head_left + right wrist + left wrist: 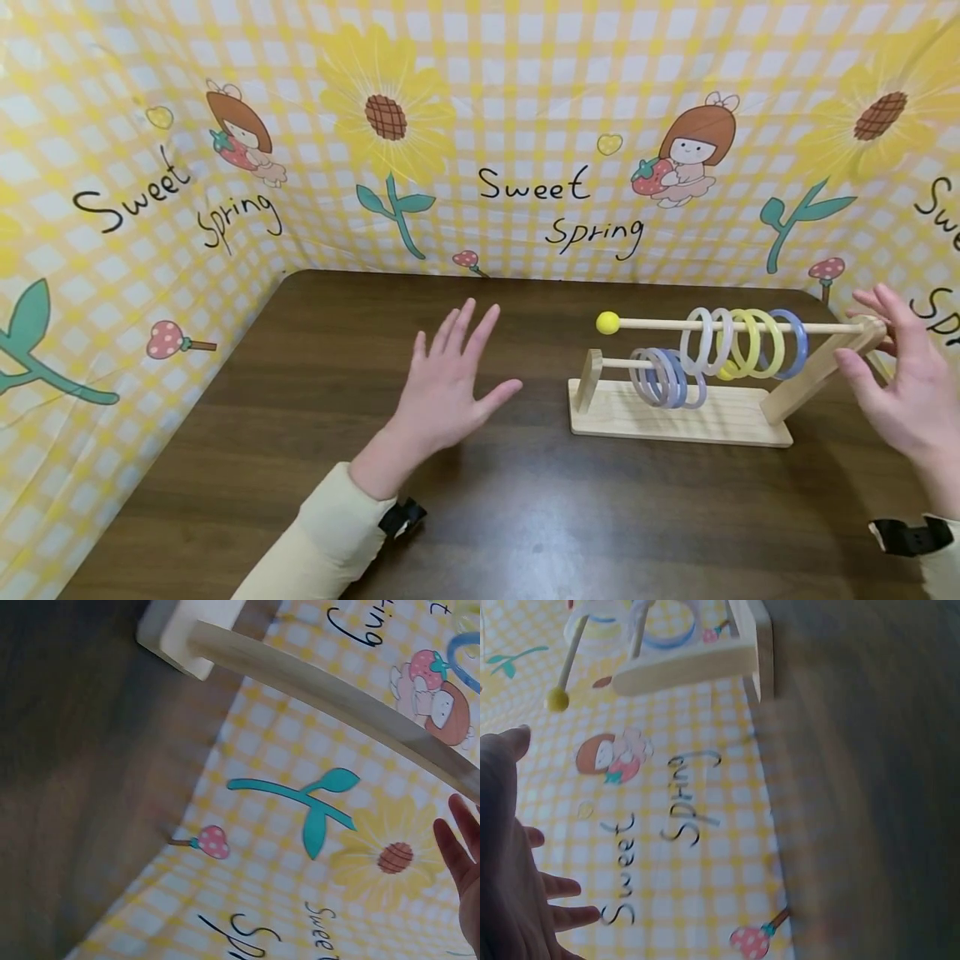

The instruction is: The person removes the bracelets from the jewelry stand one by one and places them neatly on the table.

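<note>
A person's left hand, fingers spread and nothing in its grasp, hovers over a dark tabletop, well apart from a wooden ring stand on the right side of that surface, while the right hand reaches about the top of the slanted post; whether those fingers grip it or merely touch it cannot be told. Upper rings in white, yellow and blue hang around the upper rod, with lower rings in lilac and blue beneath. A tug or bump at the post could, by the look of it, tip the stand or send it skidding, with the left hand too far off to steady it. The upper rod, held at only 1 end, could pass on any jolt; a dip toward its yellow ball might slide the rings off, if the ball is slim enough to let them by. The brown wood-grain tabletop catches a pale glare near the front. Around it rises yellow-and-white checked cloth, lightly creased, printed with sunflowers, cartoon figures and the words "Sweet Spring"
</note>
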`<state>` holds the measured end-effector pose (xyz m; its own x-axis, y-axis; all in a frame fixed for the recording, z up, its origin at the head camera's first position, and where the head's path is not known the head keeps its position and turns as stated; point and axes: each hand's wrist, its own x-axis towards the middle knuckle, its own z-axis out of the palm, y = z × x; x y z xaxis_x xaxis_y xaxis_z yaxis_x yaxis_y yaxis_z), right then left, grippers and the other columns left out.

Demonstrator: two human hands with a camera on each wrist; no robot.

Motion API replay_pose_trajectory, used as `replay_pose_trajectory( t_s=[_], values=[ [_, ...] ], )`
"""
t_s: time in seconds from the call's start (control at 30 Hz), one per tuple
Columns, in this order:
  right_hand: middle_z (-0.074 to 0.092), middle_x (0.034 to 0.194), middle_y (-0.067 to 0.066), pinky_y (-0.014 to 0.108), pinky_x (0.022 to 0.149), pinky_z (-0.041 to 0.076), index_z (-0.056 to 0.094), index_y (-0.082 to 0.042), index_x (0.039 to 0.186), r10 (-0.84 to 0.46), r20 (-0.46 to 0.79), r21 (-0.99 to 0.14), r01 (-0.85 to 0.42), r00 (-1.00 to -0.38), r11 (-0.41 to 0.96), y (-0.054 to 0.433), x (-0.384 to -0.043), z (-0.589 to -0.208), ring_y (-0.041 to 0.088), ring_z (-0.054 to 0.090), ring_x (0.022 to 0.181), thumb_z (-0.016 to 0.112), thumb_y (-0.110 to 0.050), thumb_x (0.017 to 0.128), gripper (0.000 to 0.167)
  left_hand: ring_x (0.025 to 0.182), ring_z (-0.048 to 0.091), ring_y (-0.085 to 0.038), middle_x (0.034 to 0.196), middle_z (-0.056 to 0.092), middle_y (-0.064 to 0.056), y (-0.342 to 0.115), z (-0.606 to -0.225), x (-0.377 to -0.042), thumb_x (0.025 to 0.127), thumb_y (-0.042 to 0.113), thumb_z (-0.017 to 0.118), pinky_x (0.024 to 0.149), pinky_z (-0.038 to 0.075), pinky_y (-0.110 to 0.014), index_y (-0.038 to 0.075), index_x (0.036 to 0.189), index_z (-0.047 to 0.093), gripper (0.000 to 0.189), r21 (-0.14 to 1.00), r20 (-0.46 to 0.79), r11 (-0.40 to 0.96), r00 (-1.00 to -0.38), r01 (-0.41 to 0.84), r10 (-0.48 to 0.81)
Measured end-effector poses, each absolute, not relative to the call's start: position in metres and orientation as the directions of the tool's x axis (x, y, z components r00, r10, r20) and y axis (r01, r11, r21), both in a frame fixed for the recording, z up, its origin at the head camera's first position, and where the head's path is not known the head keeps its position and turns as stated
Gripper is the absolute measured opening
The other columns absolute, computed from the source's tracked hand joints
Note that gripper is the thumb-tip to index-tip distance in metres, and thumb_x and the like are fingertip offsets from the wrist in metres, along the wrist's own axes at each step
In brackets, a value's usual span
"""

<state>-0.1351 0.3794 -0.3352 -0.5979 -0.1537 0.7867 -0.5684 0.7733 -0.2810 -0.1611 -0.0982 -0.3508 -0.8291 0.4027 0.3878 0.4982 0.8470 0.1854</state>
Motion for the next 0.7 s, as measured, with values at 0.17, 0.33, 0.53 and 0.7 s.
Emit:
replay_pose_trajectory(
  t_s=[0.17, 0.33, 0.53, 0.7],
  values=[
    [0.047, 0.143, 0.002, 0.007, 0.085, 0.035, 0.032, 0.014, 0.136, -0.137, 0.815, -0.317, -0.632, -0.562, 0.707, 0.379, -0.137, -0.344, -0.009, 0.047, 0.113, 0.053, -0.034, 0.100, 0.064, 0.141, 0.024, -0.030, 0.158, 0.021, -0.012, -0.080, -0.358, -0.161, 0.091, 0.061, 0.053, 0.106, 0.023, -0.065, 0.024, 0.156, 0.011, 0.086, 0.245, 0.430, 0.787, -0.791, 0.567, 0.436],
    [0.050, 0.140, 0.002, 0.007, 0.079, 0.035, 0.033, 0.017, 0.134, -0.115, 0.821, -0.349, -0.651, -0.559, 0.673, 0.380, -0.138, -0.350, -0.006, 0.050, 0.107, 0.050, -0.019, 0.101, 0.051, 0.139, 0.029, -0.027, 0.157, 0.024, -0.008, -0.066, -0.359, -0.159, 0.092, 0.055, 0.057, 0.108, 0.023, -0.061, 0.023, 0.156, 0.013, 0.083, 0.314, 0.447, 0.721, -0.766, 0.618, 0.462],
    [0.051, 0.137, -0.002, 0.009, 0.079, 0.034, 0.033, 0.019, 0.133, -0.106, 0.817, -0.388, -0.675, -0.568, 0.627, 0.378, -0.138, -0.355, -0.001, 0.051, 0.107, 0.044, -0.001, 0.099, 0.040, 0.138, 0.032, -0.024, 0.156, 0.026, -0.006, -0.054, -0.359, -0.156, 0.094, 0.048, 0.057, 0.110, 0.026, -0.052, 0.021, 0.155, 0.017, 0.077, 0.376, 0.483, 0.629, -0.723, 0.680, 0.493],
    [0.056, 0.132, 0.001, 0.010, 0.083, 0.038, 0.032, 0.021, 0.131, -0.089, 0.833, -0.408, -0.715, -0.546, 0.567, 0.375, -0.141, -0.359, 0.001, 0.055, 0.109, 0.040, 0.005, 0.098, 0.037, 0.138, 0.033, -0.023, 0.154, 0.031, -0.007, -0.045, -0.359, -0.153, 0.096, 0.044, 0.056, 0.110, 0.028, -0.046, 0.016, 0.153, 0.023, 0.071, 0.387, 0.554, 0.550, -0.664, 0.740, 0.503]
  ],
)
